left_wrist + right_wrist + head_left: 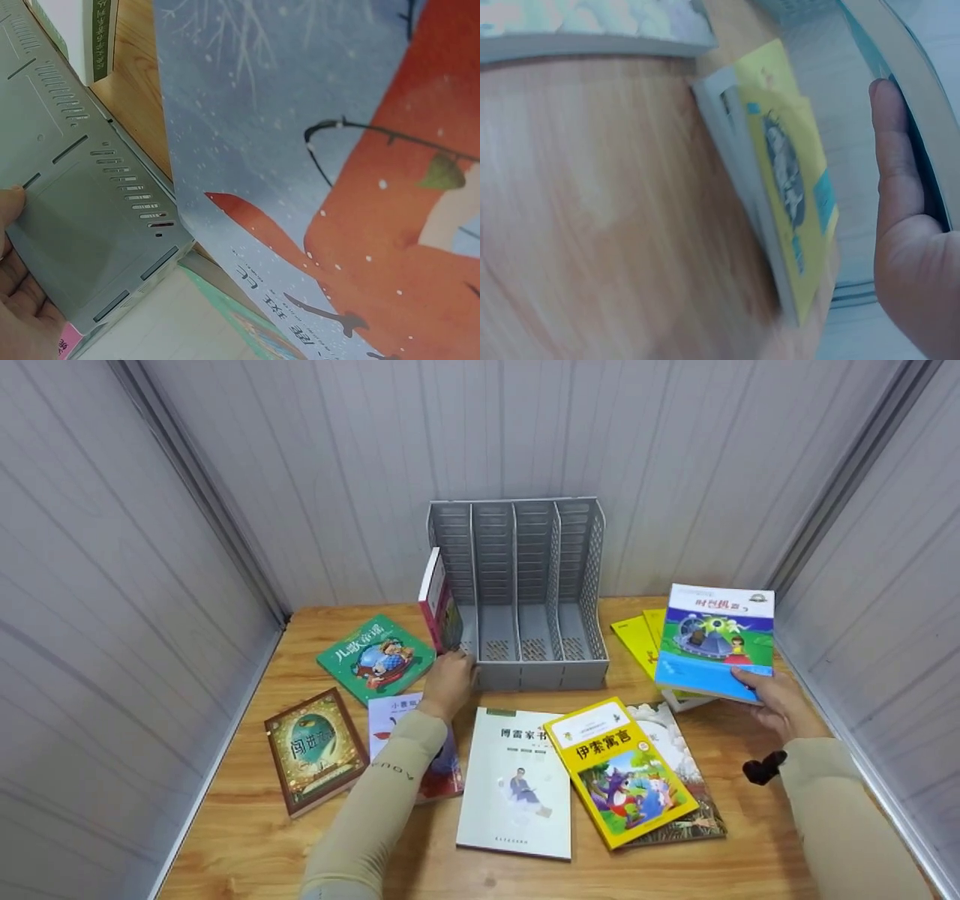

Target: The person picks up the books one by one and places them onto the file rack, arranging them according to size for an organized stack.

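Note:
My left hand (450, 682) is at the front left corner of a grey file rack (541, 675). In the left wrist view its thumb lies on the rack's front wall (90, 225) and the fingers bend around the edge. A thin pink-edged book (437, 600) stands upright in the leftmost slot, just above that hand. Over on the right, my right hand (784, 701) grips a blue-and-white book (716, 637) by its lower right corner, thumb on the cover. The held book is raised above yellow books (637, 643), partly hiding them.
Left of the rack lie a green book (376, 658), a brown book (315, 750) and a fox-covered book (300, 150). In front are a white book (517, 787) and a yellow book (622, 772) overlapping another. Panel walls (360, 472) enclose the wooden table (247, 840).

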A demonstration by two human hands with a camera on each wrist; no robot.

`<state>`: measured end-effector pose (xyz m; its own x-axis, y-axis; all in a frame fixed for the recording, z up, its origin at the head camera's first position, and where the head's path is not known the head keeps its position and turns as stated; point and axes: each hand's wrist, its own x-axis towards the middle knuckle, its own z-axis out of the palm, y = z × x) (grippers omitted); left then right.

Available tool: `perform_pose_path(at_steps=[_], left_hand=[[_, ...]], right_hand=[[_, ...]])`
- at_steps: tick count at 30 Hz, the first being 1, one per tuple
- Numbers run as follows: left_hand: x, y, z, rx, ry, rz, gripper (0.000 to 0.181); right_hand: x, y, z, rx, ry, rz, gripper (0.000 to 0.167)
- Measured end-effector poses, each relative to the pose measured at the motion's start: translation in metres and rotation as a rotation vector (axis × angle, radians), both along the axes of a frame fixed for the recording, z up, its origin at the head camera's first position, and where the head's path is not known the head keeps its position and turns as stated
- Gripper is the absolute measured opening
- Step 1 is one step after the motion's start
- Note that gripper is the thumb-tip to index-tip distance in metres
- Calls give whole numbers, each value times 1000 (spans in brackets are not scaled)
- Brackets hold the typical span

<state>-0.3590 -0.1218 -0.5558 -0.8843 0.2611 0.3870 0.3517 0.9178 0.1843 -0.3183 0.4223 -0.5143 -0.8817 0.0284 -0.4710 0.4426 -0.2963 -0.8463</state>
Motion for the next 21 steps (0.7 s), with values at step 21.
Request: perform_pose_path(at_steps=[21], left_hand=[[-4, -3, 7, 16, -85, -21, 16]], right_hand=[[10, -40, 31, 9, 165, 96, 93]])
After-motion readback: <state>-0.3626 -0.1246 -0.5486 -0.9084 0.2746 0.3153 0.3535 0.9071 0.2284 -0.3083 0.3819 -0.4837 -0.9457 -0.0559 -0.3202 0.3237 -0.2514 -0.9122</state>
